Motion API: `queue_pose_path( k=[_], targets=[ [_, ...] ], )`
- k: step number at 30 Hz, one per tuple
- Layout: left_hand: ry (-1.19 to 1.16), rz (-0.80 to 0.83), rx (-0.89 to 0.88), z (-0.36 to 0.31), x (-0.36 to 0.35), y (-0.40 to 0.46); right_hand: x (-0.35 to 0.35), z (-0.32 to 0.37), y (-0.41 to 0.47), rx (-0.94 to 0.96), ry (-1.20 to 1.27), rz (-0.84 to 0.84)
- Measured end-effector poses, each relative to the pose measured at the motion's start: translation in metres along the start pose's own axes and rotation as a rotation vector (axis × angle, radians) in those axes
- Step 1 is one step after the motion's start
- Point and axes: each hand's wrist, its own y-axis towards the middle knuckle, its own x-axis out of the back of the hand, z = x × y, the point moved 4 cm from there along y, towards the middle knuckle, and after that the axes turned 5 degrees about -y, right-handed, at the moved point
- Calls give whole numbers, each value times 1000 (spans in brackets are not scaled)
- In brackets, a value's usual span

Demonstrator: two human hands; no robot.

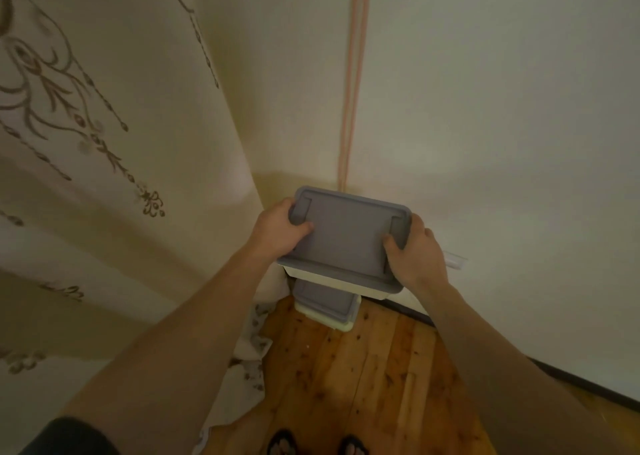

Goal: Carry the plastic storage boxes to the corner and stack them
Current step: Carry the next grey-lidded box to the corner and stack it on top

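A white plastic storage box with a grey lid is held up in front of me, above the corner of the room. My left hand grips its left end, thumb on the lid beside the grey clip. At the right end my right hand grips in the same way. Below, on the wooden floor in the corner, stands another white box with a grey lid, mostly hidden under the held box.
A cream curtain with brown floral embroidery hangs on the left and pools on the floor. A white wall closes the right side, with a pink cord hanging near the corner. Wooden floorboards lie below, with my feet at the frame's bottom edge.
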Motion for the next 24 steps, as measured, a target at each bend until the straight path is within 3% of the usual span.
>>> queue_pose_path(
  k=[13, 24],
  targets=[
    [-38, 81, -53, 126, -77, 66, -134, -51, 42, -33, -55, -39],
    [-60, 38, -84, 235, -162, 104, -258, -116, 71, -6, -23, -42]
  ],
)
